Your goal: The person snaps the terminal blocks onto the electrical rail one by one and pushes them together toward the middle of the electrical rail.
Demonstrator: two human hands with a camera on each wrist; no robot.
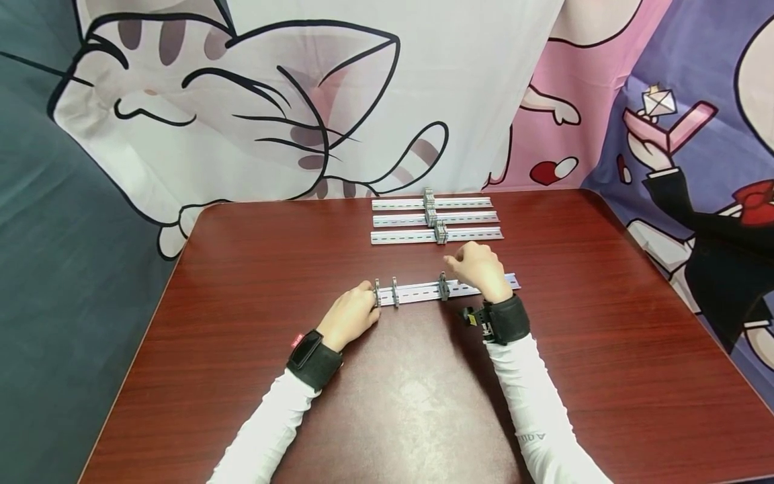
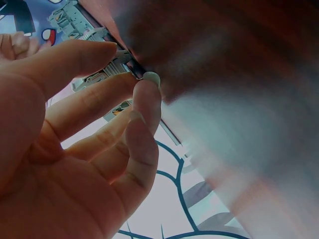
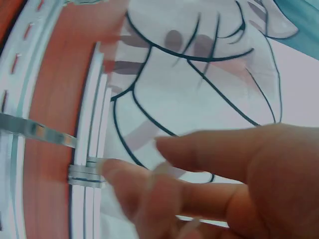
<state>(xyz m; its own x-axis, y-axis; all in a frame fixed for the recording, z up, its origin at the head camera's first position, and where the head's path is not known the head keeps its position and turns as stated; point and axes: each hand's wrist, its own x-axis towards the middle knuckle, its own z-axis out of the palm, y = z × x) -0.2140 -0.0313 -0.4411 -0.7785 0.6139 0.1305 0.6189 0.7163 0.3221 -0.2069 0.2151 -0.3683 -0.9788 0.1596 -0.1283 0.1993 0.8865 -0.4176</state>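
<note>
A slotted metal DIN rail [image 1: 417,293] lies across the table in front of me. Two thin grey pieces stand near its left end, one of them a slim upright piece [image 1: 396,293]; a grey terminal block [image 1: 444,287] is mounted further right. My left hand [image 1: 351,314] grips the rail's left end, thumb and fingers at either side of the end piece [image 2: 119,62]. Above the right part of the rail is my right hand [image 1: 480,270], its fingers loosely bent with nothing between them. In the right wrist view its fingertips [image 3: 117,174] are blurred and apart from the rail.
Three more DIN rails [image 1: 399,237] lie parallel behind, carrying grey terminal blocks [image 1: 430,210] near their middles. The brown table [image 1: 254,255] reaches back to a cloth printed with cartoon figures [image 1: 471,81].
</note>
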